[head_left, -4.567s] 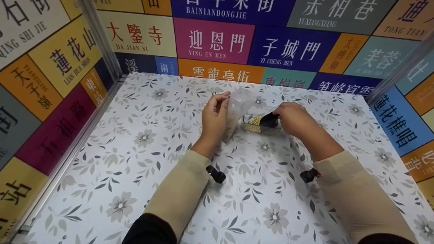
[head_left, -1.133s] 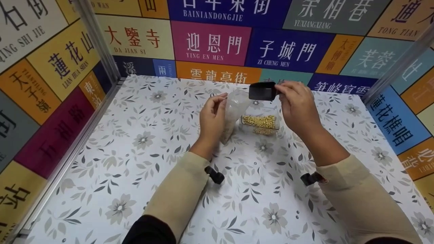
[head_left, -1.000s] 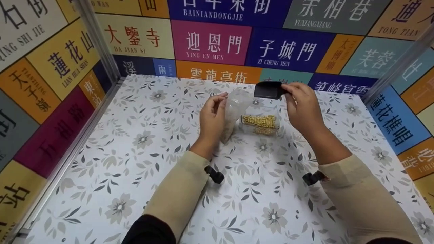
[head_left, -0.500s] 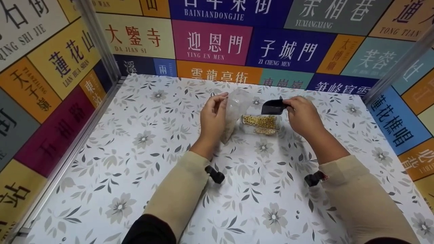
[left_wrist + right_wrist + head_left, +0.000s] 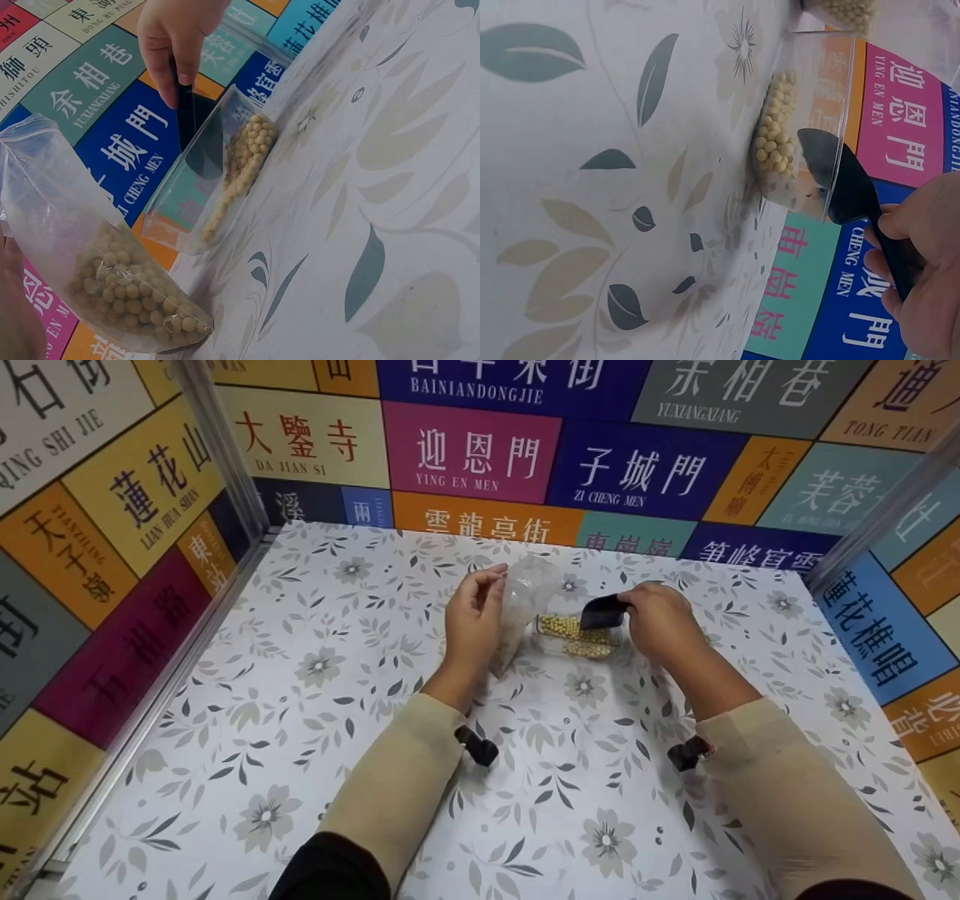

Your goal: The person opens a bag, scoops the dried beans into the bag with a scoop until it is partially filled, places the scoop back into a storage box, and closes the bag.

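My right hand (image 5: 661, 619) grips the handle of a black scoop (image 5: 602, 612), whose blade dips into a clear plastic box (image 5: 538, 643). Pale yellow soybeans (image 5: 777, 124) cover the bottom of that box; the right wrist view shows the blade just above or at them. Just left of the box, my left hand (image 5: 474, 622) pinches the top edge of a clear plastic bag (image 5: 529, 585). In the left wrist view the bag stands upright with soybeans (image 5: 127, 289) filling its lower part. Most of the left hand is outside that view.
Box and bag stand on a table (image 5: 390, 817) covered in white floral cloth. Behind it rises a wall (image 5: 472, 450) of coloured panels with lettering, and another closes off the left. Small black wrist cameras (image 5: 477, 745) sit at both sleeve cuffs.
The scoop was raised above the box near the bag's mouth about a second ago; my right hand has since lowered it into the box. The left hand and bag stay in place.
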`<action>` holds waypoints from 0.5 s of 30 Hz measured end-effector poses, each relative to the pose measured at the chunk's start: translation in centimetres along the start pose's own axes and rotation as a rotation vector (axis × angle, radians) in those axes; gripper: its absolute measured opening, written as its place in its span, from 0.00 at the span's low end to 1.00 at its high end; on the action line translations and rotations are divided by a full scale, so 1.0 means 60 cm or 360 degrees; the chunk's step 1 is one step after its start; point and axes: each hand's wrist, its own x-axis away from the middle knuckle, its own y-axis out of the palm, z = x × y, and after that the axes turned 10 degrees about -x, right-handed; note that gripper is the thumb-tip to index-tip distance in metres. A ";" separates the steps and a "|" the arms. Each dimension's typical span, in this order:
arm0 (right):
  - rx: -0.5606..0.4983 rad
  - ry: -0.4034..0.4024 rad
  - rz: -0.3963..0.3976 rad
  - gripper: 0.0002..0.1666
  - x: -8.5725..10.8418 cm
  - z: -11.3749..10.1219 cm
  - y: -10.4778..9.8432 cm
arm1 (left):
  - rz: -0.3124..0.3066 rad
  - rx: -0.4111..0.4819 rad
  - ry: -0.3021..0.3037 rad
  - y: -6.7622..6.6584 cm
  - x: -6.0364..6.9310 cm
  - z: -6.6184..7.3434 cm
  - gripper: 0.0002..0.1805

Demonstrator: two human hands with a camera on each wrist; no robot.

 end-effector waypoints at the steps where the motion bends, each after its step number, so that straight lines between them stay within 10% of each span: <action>1: 0.0005 0.0004 -0.0008 0.20 -0.002 -0.001 0.001 | -0.0001 0.0001 0.0002 0.000 0.000 -0.001 0.06; 15: 0.0303 0.0004 -0.0171 0.21 -0.029 -0.026 0.003 | -0.0006 0.0025 -0.0004 0.000 0.000 0.002 0.07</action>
